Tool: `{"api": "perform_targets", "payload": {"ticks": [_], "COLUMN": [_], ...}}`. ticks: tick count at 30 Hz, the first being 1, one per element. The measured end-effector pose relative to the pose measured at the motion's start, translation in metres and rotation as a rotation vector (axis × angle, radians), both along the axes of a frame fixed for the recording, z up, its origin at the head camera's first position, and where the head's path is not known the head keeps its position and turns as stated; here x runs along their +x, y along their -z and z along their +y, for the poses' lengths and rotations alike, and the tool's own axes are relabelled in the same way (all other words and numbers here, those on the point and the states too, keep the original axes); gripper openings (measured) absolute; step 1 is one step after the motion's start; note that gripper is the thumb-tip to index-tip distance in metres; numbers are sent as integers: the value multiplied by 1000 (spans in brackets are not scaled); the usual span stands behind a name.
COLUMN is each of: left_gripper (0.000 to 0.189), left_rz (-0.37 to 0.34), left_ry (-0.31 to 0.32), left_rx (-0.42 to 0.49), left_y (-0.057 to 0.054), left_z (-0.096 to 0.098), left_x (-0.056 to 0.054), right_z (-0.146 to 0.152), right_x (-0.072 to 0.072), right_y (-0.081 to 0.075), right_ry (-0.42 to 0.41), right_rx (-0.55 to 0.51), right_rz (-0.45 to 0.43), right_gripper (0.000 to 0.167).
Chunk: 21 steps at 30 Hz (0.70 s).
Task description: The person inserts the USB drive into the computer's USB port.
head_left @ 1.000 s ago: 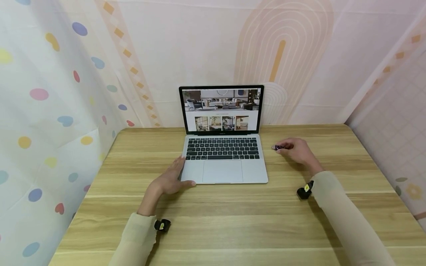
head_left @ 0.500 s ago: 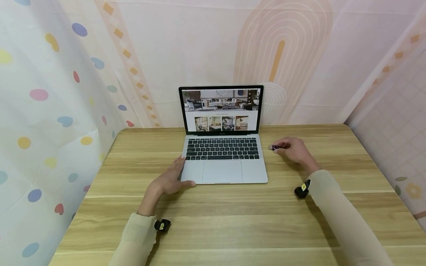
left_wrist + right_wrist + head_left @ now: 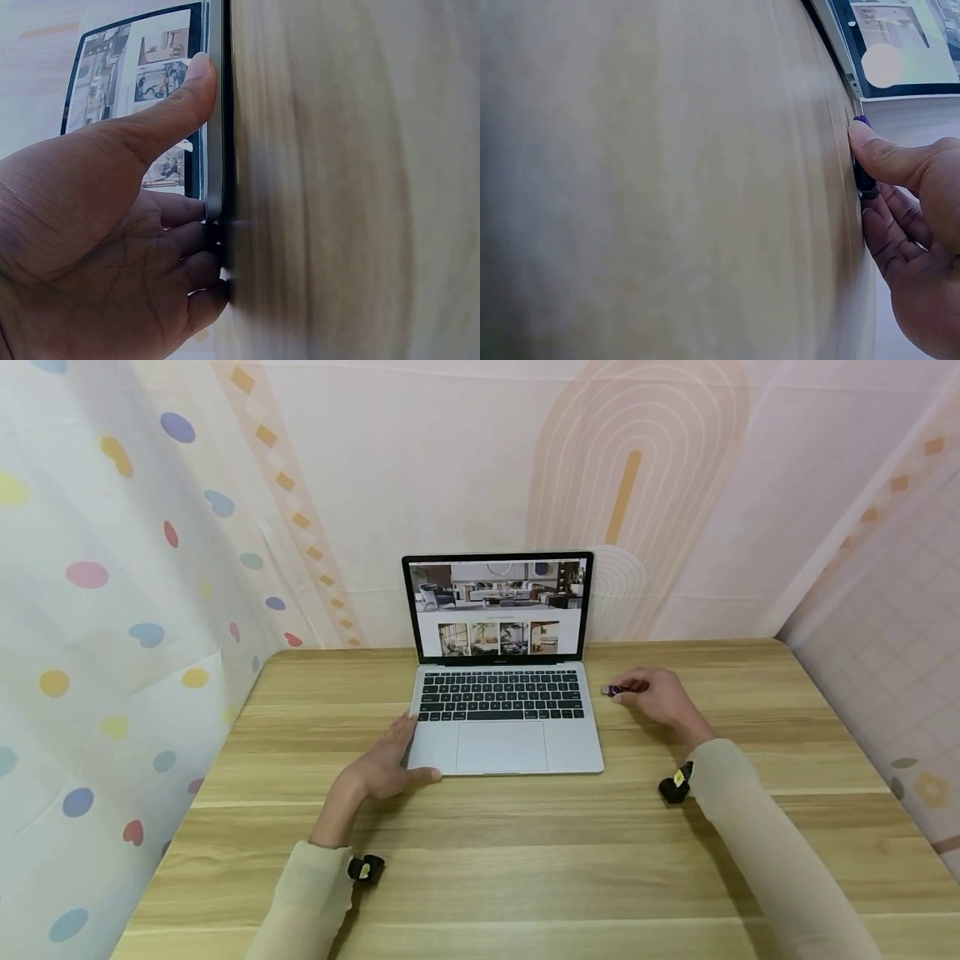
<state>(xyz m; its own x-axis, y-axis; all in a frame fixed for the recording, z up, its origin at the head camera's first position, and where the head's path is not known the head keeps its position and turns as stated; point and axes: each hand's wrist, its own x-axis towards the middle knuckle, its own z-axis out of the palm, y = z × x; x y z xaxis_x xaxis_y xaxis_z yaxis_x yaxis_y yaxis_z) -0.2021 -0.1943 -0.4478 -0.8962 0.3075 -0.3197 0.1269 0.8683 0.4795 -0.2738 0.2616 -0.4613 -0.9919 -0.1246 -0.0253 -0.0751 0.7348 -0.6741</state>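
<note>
A silver laptop (image 3: 501, 747) stands unfolded on the table, its screen lit with furniture pictures. My left hand (image 3: 382, 764) rests at its front left corner, the thumb along the front edge and the fingers against the left side. In the left wrist view the thumb lies extended on the laptop's edge (image 3: 215, 157). To the right of the keyboard, my right hand (image 3: 663, 693) pinches a dark purple USB flash drive (image 3: 617, 691) between thumb and fingers. Its metal connector points left at the laptop's right side, a small gap away. The thumb partly covers the drive (image 3: 865, 180) in the right wrist view.
The wood-grain table (image 3: 510, 860) spreads around the laptop. Behind it hangs a patterned curtain (image 3: 465, 460), close to the screen's back. More printed cloth encloses the left and right sides. A small black camera (image 3: 675, 785) sits on the right wrist.
My right hand has moved slightly left, bringing the USB flash drive closer to the laptop's right side. The left hand and the laptop have stayed in place.
</note>
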Motion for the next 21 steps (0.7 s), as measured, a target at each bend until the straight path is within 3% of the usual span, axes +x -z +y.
{"api": "perform_targets", "payload": {"ticks": [21], "left_gripper": [107], "left_rz": [10], "left_ry": [15], "left_rx": [4], "left_y": [-1], "left_z": [0], "left_x": [1], "right_z": [-8], "right_x": [-8], "right_y": [-1], "right_ry": [-21], "right_rx": [10], "right_rz": [11], "right_gripper": [23]}}
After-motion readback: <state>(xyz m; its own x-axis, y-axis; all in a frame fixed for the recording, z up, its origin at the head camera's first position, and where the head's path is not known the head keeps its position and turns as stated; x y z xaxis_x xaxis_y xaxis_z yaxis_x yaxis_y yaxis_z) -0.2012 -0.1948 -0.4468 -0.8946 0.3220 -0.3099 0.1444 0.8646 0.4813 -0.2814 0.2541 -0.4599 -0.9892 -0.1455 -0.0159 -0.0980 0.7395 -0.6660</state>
